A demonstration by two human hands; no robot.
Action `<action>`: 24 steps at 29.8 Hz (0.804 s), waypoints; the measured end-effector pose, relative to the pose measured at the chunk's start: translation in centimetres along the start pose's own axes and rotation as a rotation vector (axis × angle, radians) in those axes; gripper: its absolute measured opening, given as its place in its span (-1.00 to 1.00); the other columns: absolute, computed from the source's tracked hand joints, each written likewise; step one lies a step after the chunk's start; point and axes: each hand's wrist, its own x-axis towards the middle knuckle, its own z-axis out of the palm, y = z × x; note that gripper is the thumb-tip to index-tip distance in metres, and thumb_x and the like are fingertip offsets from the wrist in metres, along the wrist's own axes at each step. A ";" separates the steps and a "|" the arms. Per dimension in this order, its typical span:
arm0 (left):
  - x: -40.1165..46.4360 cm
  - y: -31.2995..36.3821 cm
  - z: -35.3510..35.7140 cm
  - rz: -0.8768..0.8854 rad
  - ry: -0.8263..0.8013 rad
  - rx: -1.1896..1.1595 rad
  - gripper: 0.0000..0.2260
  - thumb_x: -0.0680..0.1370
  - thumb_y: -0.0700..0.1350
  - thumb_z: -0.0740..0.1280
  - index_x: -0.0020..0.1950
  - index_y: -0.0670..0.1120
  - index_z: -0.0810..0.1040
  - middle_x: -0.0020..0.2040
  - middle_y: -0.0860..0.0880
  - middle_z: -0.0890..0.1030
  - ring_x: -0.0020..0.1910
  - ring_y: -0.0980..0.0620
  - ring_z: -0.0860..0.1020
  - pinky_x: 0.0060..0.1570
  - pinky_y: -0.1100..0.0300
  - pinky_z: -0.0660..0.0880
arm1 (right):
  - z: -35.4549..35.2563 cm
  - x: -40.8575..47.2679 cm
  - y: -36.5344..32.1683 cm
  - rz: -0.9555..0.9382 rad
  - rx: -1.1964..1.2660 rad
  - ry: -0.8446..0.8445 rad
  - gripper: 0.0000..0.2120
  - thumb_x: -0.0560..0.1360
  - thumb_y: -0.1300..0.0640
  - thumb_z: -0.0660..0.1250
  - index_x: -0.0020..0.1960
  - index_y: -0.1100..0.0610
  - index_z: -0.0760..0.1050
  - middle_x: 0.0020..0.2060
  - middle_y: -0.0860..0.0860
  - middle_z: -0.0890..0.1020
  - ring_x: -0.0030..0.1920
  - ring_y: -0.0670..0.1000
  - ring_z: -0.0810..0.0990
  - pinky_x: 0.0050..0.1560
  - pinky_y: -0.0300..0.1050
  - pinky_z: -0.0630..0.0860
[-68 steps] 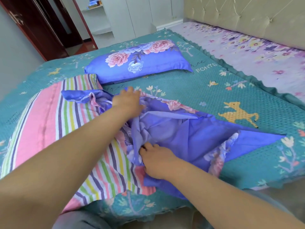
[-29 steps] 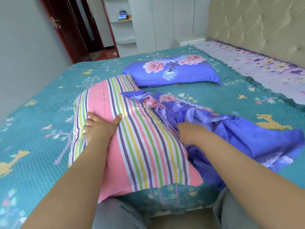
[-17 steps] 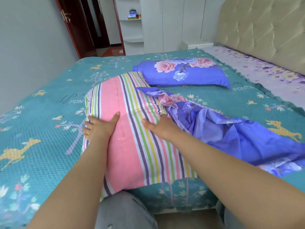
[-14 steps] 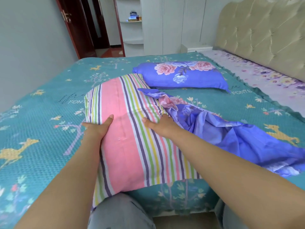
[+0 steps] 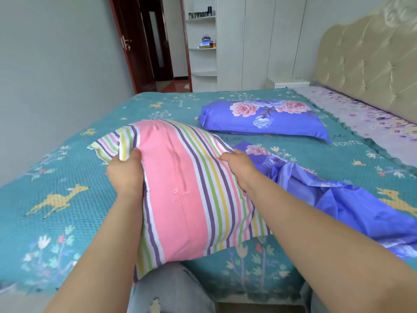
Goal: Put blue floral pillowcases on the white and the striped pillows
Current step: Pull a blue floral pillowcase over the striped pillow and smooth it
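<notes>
Hands on my feed, L to R: left hand point(image 5: 126, 175) fingers clamped on striped pillow point(image 5: 187, 195), its far end raised off teal bedspread point(image 5: 67, 177); right hand point(image 5: 239, 166) grips its other edge. Loose blue pillowcase point(image 5: 338, 199) just beside; covered pillow point(image 5: 264, 118) beyond.
</notes>
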 end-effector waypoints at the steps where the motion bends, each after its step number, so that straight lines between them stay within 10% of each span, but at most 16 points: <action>1: -0.4 0.9 -0.7 0.019 0.033 -0.070 -0.73 0.50 -0.04 0.35 -0.35 -0.09 0.39 -0.38 -0.02 0.42 -0.32 -0.04 0.41 -0.26 0.17 0.35 | 0.0 -0.5 -1.0 -0.045 0.000 -0.014 -0.82 0.47 0.29 0.27 0.04 0.16 0.56 -0.24 0.07 0.62 -0.33 0.02 0.57 -0.30 -0.22 0.50; 4: -1.8 3.4 -2.1 0.030 0.086 -0.278 -0.74 0.50 0.00 0.34 -0.35 -0.03 0.41 -0.39 0.06 0.43 -0.41 0.13 0.40 -0.39 0.28 0.34 | -0.2 -2.3 -4.6 -0.204 0.001 -0.030 -0.74 0.46 0.36 0.22 -0.01 0.08 0.57 -0.23 0.03 0.63 -0.33 -0.01 0.56 -0.31 -0.27 0.51; 8: -5.0 6.3 -0.6 -0.018 0.049 -0.467 -0.78 0.48 0.11 0.33 -0.23 -0.02 0.54 -0.28 0.10 0.57 -0.15 0.00 0.58 -0.10 0.19 0.48 | -3.5 -4.3 -9.5 -0.370 -0.150 0.036 -0.66 0.47 0.37 0.19 0.11 0.07 0.57 -0.18 -0.02 0.62 -0.23 -0.05 0.57 -0.20 -0.32 0.51; 13: -19.3 11.8 3.3 0.218 -0.423 -0.503 -0.75 0.61 -0.02 0.19 -0.26 0.03 0.48 -0.26 0.17 0.53 -0.25 0.25 0.49 -0.27 0.51 0.39 | -18.1 -8.2 -17.0 -0.706 -0.783 0.490 -0.61 0.45 0.35 0.11 -0.13 0.02 0.67 -0.15 -0.03 0.48 -0.07 -0.01 0.47 -0.01 -0.16 0.41; 18: -26.3 4.7 6.8 0.818 -1.428 0.662 -0.65 0.54 0.19 0.25 -0.28 -0.05 0.43 -0.29 0.01 0.47 -0.25 0.01 0.46 -0.21 0.14 0.37 | -24.1 -6.5 -10.2 -0.150 -1.220 0.241 -0.64 0.60 0.16 0.09 0.34 0.14 0.45 0.31 0.14 0.45 0.29 0.17 0.40 0.33 -0.04 0.27; 21: -21.9 3.4 8.2 0.910 -1.162 0.708 -0.66 0.43 0.15 0.39 0.10 0.03 0.45 0.08 0.03 0.46 0.11 -0.01 0.44 0.07 0.14 0.38 | -21.4 -4.9 -4.6 0.231 -1.276 -0.102 -0.15 0.42 -0.48 0.01 0.49 0.08 0.22 0.46 0.04 0.27 0.42 0.13 0.30 0.41 0.04 0.22; 24: -17.8 1.6 8.8 0.913 -1.069 0.907 -0.30 0.34 0.16 0.46 0.39 0.09 0.24 0.32 0.01 0.28 0.30 -0.04 0.28 0.25 0.05 0.32 | -18.9 -3.3 -4.6 0.314 -1.395 -0.133 0.05 0.26 -0.61 -0.03 0.50 0.10 0.17 0.50 0.05 0.19 0.43 0.16 0.28 0.40 0.08 0.22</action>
